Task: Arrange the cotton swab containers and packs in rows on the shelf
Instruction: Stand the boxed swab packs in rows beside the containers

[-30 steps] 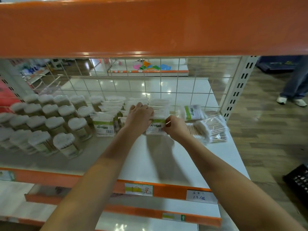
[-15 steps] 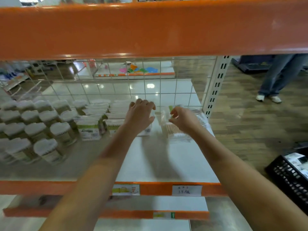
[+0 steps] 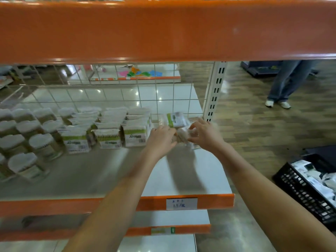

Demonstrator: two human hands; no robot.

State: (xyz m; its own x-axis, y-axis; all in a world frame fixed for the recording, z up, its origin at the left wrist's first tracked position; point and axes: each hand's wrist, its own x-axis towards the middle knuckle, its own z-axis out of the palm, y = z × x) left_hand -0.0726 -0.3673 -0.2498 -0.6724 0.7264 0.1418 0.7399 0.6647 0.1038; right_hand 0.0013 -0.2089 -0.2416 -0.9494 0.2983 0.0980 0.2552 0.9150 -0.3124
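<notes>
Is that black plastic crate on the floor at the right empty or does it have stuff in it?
It has stuff in it: the black plastic crate holds a heap of white packets, though what they are is too blurry to tell.

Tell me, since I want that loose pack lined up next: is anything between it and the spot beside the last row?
Nothing visible. Both the left hand and right hand already hold the clear swab pack, and the shelf right of the nearest green-label pack looks bare.
</notes>
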